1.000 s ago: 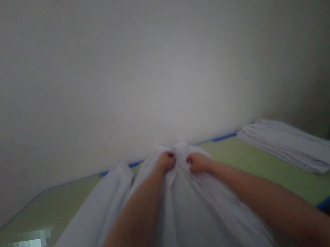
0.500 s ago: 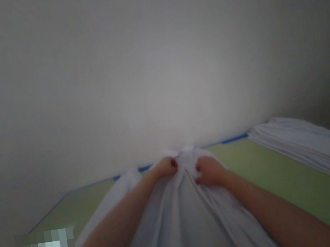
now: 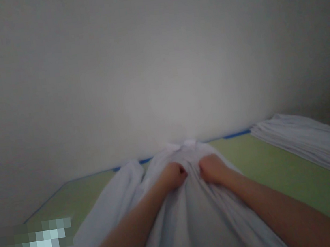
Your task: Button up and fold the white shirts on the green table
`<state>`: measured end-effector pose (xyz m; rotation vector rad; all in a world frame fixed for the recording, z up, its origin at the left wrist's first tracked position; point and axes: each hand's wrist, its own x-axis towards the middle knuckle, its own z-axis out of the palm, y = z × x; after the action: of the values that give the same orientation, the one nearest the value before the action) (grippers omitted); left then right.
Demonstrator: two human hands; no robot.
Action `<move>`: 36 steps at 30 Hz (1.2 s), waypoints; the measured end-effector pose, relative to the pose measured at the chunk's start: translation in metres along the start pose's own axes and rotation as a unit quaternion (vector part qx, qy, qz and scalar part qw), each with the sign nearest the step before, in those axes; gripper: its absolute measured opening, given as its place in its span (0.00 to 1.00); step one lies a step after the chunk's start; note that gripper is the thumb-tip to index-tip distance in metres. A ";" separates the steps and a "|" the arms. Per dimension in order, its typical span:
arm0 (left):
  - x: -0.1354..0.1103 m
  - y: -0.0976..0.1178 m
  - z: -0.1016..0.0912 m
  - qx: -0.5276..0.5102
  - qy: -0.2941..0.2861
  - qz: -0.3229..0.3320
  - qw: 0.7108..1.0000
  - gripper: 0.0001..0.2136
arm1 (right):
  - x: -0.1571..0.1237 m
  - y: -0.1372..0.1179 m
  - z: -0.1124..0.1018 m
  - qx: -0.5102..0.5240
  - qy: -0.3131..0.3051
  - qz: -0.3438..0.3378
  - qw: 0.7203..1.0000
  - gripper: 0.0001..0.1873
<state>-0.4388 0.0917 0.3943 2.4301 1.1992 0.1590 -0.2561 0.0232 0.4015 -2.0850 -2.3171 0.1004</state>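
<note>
A person's left hand [image 3: 175, 176] and right hand [image 3: 212, 169], fingers curled and set slightly apart, pinch the white cloth [image 3: 210, 227], which lies gathered in lengthwise folds between both forearms on a green table [image 3: 285, 172] edged in blue. Just beside the left forearm runs a white strip [image 3: 120, 195], its link to the cloth impossible to tell, while a folded stack [image 3: 312, 145] of white fabric rests near the table's far edge at right, below a pale wall [image 3: 169, 65].
</note>
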 end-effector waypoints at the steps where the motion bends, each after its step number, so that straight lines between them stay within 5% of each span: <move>1: 0.000 0.001 0.002 0.000 0.009 -0.005 1.000 0.07 | 0.001 0.001 0.002 0.003 0.005 0.002 1.000 0.12; 9: 0.004 0.002 0.008 -0.022 -0.005 -0.056 0.998 0.12 | 0.011 0.018 0.000 0.194 0.052 0.060 0.978 0.14; 14: 0.008 0.009 0.001 -0.144 -0.005 -0.066 0.987 0.13 | 0.014 0.020 -0.001 0.299 0.102 0.065 0.946 0.14; 22: 0.005 0.022 0.015 -0.485 -0.048 -0.103 0.867 0.14 | 0.005 -0.009 0.000 0.320 0.123 0.042 0.938 0.12; 36: 0.008 0.010 0.035 -0.481 -0.050 -0.111 0.868 0.10 | 0.003 -0.005 0.004 0.290 0.077 0.003 0.954 0.11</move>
<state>-0.4168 0.0813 0.3660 1.4003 0.9928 0.4337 -0.2621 0.0250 0.3977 -1.7305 -1.8841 0.5275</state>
